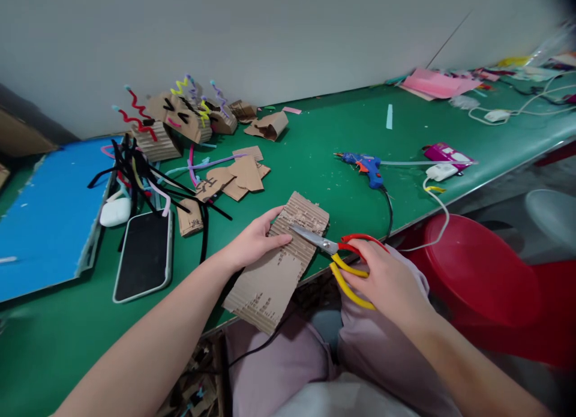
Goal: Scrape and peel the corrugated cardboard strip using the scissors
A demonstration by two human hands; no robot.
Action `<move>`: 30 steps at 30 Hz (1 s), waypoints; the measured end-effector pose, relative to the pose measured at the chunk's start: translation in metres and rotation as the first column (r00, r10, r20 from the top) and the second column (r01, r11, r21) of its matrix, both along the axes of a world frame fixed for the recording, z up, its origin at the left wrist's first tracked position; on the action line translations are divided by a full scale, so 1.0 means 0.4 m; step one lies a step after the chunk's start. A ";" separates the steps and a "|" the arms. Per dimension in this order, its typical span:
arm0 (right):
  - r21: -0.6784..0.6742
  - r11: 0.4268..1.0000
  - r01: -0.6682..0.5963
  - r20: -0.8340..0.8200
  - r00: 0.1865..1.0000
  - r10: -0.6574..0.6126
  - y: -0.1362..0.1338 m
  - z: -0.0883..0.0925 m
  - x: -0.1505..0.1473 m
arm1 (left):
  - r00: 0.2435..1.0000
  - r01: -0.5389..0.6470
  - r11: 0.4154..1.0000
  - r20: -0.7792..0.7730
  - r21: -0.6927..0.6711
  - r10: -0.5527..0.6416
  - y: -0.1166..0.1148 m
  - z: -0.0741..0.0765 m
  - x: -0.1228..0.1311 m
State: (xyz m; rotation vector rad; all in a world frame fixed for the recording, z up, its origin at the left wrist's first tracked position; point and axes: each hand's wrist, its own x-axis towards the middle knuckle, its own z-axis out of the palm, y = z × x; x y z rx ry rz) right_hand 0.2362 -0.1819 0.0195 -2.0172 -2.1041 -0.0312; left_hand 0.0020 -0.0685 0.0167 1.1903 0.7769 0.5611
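Note:
A piece of corrugated cardboard with partly peeled ridges lies tilted over the front edge of the green table. My left hand grips its left side, thumb on top and fingers mostly hidden behind it. My right hand is closed round the red and yellow handles of the scissors. The scissor blades point left and rest over the upper part of the cardboard. Their handles are spread apart.
A blue glue gun lies beyond the scissors. Left are a phone, an earbud case, black pipe cleaners, cardboard scraps and a blue board. A red stool stands right.

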 end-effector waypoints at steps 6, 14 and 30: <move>0.065 0.998 -0.012 0.036 0.999 0.009 0.010 0.018 -0.023 | 1.000 0.010 1.000 0.014 -0.002 -0.010 -0.001 -0.002 0.001; 0.135 0.991 0.009 0.065 0.998 -0.018 0.015 0.023 -0.034 | 0.999 0.004 1.000 0.034 -0.007 -0.004 -0.001 -0.005 0.003; -0.013 0.990 0.138 -0.119 0.983 -0.139 0.025 0.041 -0.051 | 0.999 -0.001 0.999 0.037 -0.041 0.002 -0.002 0.002 0.007</move>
